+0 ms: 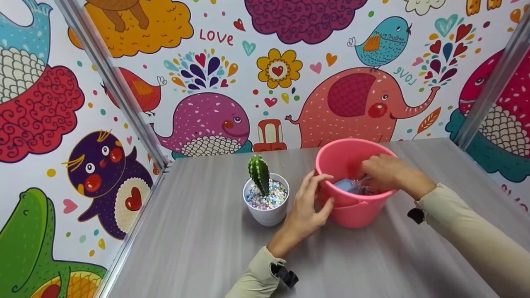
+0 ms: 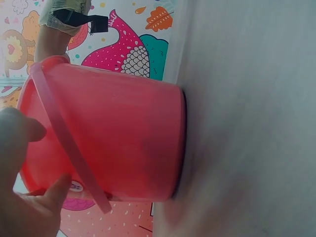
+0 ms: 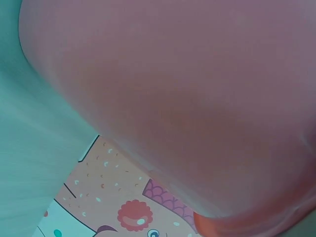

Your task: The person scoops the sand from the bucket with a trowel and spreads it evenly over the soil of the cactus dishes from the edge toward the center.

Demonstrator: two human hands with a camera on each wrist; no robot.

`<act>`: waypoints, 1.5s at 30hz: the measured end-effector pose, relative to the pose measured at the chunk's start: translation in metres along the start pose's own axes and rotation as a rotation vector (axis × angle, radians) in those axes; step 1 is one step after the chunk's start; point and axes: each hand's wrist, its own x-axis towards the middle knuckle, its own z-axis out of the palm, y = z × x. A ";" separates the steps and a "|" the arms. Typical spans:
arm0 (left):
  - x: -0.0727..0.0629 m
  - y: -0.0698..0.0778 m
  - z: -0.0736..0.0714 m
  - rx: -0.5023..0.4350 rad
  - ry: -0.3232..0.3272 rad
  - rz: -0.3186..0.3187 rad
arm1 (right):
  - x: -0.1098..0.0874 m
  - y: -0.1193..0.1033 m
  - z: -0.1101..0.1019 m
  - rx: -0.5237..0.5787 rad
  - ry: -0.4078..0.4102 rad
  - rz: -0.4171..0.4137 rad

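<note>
A pink bucket (image 1: 356, 213) stands upright on the grey table, its handle hanging down the near side. My left hand (image 1: 306, 203) holds it at the left, fingertips at the rim and thumb against the outer wall. Inside, my right hand (image 1: 383, 171) grips a small light-blue scoop (image 1: 345, 185) above small pale granules (image 1: 364, 190); its fingers are partly hidden. The left wrist view shows the bucket (image 2: 118, 128) sideways with the left hand (image 2: 29, 187) against it. Only the bucket's outer wall (image 3: 173, 98) fills the right wrist view, without the hand.
Left of the bucket, a white pot (image 1: 268, 217) holds a green cactus (image 1: 258, 174) amid multicoloured pebbles (image 1: 258, 200). Cartoon-printed panels (image 1: 277, 103) enclose the back and sides of the grey table (image 1: 198, 231), with metal posts (image 1: 112, 78) at the corners.
</note>
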 end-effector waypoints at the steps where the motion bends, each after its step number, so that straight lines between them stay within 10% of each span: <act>1: 0.000 0.000 0.000 -0.002 0.001 0.003 | 0.000 0.000 -0.001 0.011 -0.019 -0.006; 7: 0.000 -0.002 0.001 -0.023 -0.002 0.011 | 0.001 0.001 -0.002 0.126 -0.096 0.035; 26: -0.002 -0.004 0.004 -0.080 -0.016 0.050 | -0.025 0.007 -0.023 0.306 0.063 0.084; 45: -0.001 0.007 -0.024 0.096 0.023 0.104 | -0.050 0.016 -0.033 0.401 0.136 0.058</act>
